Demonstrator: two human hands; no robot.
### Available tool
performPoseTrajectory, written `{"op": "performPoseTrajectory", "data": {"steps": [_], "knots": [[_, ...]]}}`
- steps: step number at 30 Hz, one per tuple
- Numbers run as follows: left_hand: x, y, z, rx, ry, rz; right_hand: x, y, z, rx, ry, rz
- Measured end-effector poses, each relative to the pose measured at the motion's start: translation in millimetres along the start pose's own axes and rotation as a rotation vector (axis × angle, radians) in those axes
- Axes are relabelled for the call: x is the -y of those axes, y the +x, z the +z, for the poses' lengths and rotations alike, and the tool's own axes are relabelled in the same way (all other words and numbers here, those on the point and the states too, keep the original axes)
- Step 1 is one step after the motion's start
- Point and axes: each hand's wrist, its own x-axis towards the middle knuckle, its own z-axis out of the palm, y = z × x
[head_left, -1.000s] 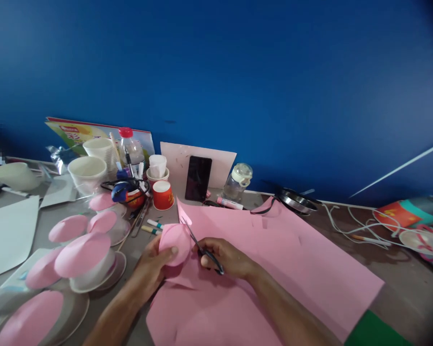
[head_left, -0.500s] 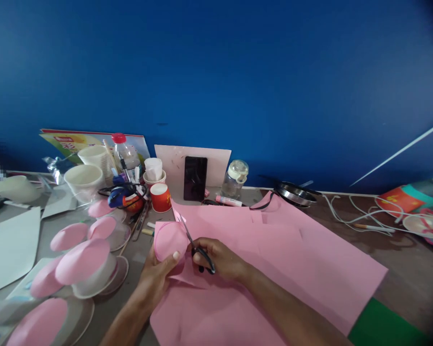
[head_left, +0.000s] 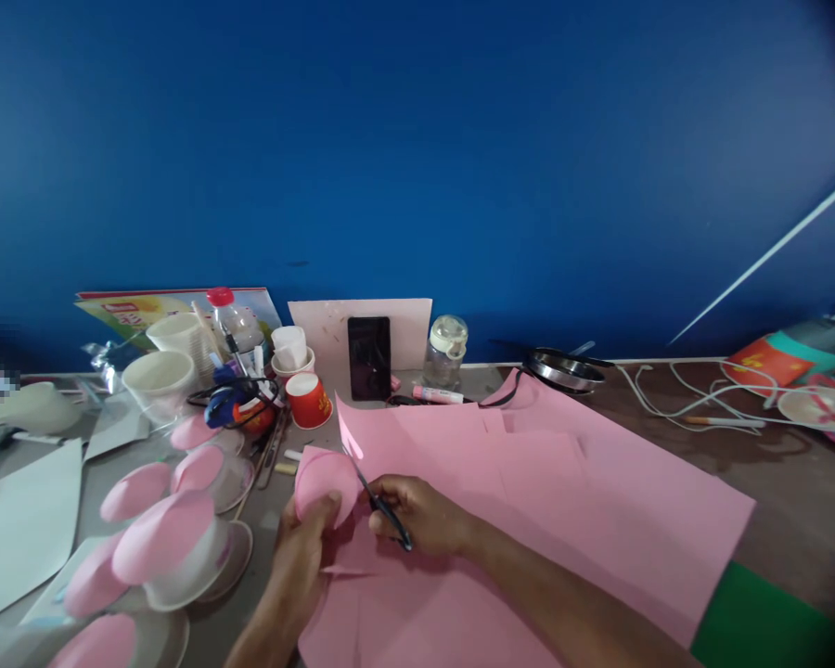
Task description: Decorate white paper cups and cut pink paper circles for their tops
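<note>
My left hand (head_left: 306, 540) pinches a small piece of pink paper (head_left: 320, 478) that has a circle drawn on it, the thumb lying over its face. Black-handled scissors (head_left: 388, 521) are in my right hand (head_left: 421, 515), their blades pointing up and left along the right edge of that piece. How far the blades are apart is hard to make out. Beneath both hands spreads a large sheet of pink paper (head_left: 598, 520), its upper left corner curling up near the scissor tips.
At left, paper cups (head_left: 187, 575) lie with pink discs (head_left: 163, 538) on them. A red cup (head_left: 309, 401), a phone (head_left: 368, 358), a glass jar (head_left: 445, 353) and a pink marker (head_left: 438, 395) line the back. White cables (head_left: 668, 401) tangle at right.
The view has tilted up a little, so everything sits lower. My left thumb has bent over the paper piece, and the scissors have turned slightly and look more closed.
</note>
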Motion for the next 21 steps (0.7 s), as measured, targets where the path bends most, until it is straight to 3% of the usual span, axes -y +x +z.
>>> {"op": "performPoseTrajectory", "data": {"steps": [5, 21], "knots": [[0.2, -1.1, 1.4, -0.067, 0.056, -0.026, -2.5, -0.7, -0.6, -0.024, -0.039, -0.043], [0.4, -0.2, 2.5, -0.057, 0.074, 0.017, -10.8, 2.2, -2.2, -0.056, -0.097, -0.065]]}}
